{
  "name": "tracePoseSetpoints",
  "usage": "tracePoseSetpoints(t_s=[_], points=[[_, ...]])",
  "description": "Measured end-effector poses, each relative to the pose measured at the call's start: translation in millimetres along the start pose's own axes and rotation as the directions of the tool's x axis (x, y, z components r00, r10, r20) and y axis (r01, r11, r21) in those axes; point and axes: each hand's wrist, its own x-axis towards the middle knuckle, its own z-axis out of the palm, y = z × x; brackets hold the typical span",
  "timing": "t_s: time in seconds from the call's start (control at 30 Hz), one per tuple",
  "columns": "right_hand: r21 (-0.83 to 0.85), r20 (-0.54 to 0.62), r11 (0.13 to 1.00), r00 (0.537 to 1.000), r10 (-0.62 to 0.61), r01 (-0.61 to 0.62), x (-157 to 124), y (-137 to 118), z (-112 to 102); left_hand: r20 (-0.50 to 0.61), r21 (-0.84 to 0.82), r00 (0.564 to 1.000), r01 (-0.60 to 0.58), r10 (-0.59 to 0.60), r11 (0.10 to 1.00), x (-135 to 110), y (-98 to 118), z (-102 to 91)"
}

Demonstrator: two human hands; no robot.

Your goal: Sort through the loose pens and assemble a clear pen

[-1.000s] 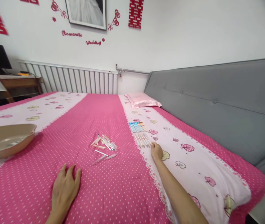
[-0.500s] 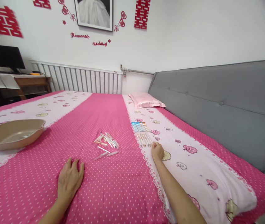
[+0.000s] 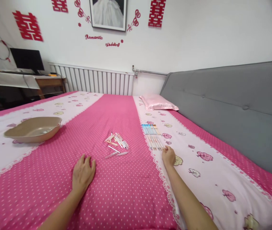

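My right hand [image 3: 168, 156] is at the right end of the lower row of pens [image 3: 154, 142], fingers pinched on the near end of the last pen. That row is pale with light barrels, lying side by side. Just beyond it lies a second row of pens [image 3: 150, 129], blue on the left and orange-brown on the right. My left hand [image 3: 83, 171] rests on the pink bedspread, palm down with fingers spread, holding nothing. Ahead of it is a loose pile of pens [image 3: 116, 142], mostly white and pale pink, lying at mixed angles.
A beige basin [image 3: 34, 127] with a few small items inside sits on the bed to the left. A pink pillow [image 3: 158, 103] lies by the grey headboard [image 3: 222, 95]. At the far left are a desk [image 3: 51, 83] and a monitor [image 3: 27, 59]; a radiator [image 3: 95, 80] lines the wall.
The view has turned left, so everything sits further right in the picture. My right hand stays at the end of the lower row; my left hand still rests on the bed.
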Motion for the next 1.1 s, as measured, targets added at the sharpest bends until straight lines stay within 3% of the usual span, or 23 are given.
tracePoseSetpoints(t_s=[0.27, 0.63, 0.93, 1.1], points=[[-0.119, -0.007, 0.992, 1.0, 0.03, -0.031, -22.7, 3.6, -10.1, -0.009, -0.06, 0.999, 0.031, -0.032, 0.998, -6.7, 1.5, -0.8], [-0.356, 0.086, 0.935, 0.996, 0.033, 0.0, -88.5, 6.4, -40.1, 0.025, -0.143, 1.0, 0.008, -0.005, 0.99, -24.8, -1.8, -9.6], [-0.451, 0.207, 0.892, 0.976, 0.067, 0.034, -131.8, 7.9, -69.5, 0.111, -0.132, 0.99, -0.069, 0.084, 0.989, -55.8, -11.6, -7.8], [-0.467, 0.351, 0.88, 0.931, 0.1, 0.082, -140.7, 10.4, -82.0, 0.12, -0.123, 0.989, -0.076, 0.091, 0.989, -70.8, -13.4, -9.2]])
